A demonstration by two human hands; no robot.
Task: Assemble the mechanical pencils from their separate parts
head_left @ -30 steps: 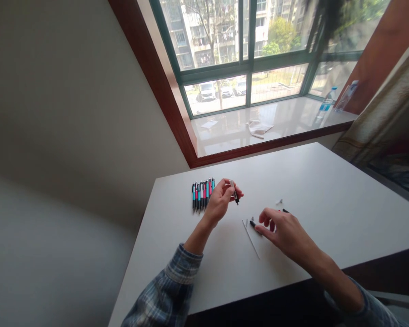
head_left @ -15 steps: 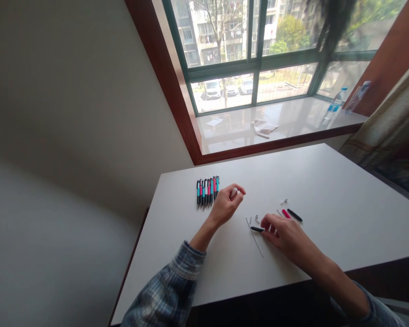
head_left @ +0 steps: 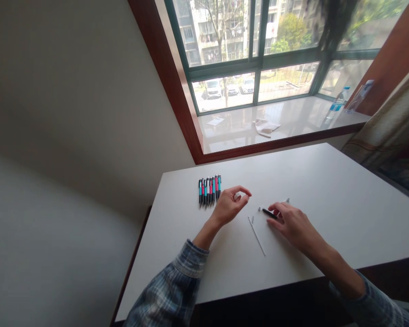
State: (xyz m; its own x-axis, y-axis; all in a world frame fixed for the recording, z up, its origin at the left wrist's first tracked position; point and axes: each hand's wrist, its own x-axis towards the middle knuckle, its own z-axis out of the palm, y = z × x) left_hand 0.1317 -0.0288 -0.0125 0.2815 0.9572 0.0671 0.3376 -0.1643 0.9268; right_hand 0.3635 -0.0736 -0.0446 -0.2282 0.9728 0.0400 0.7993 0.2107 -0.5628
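My left hand (head_left: 227, 206) is closed round a white pen barrel (head_left: 237, 196), of which only a small end shows between the curled fingers. To the right, my right hand (head_left: 291, 222) pinches a black pen part (head_left: 269, 213) low over the table. A tiny pen tip (head_left: 259, 209) lies just beyond the black part's left end. Between the hands rest a thin white refill (head_left: 258, 238) and a small spring (head_left: 252, 219). Another small pale piece (head_left: 287, 200) shows behind my right hand, which hides whatever lies beneath it.
Several assembled pens (head_left: 209, 190) in blue, red, white and black stand in a row left of my left hand. The white table (head_left: 344, 204) meets a windowsill (head_left: 231, 136) with a crumpled wrapper (head_left: 266, 127) and water bottles (head_left: 337, 104).
My right hand has moved up and slightly right, carrying the black part along. The red and black pieces seen beyond it before are now hidden. My left hand has shifted slightly right.
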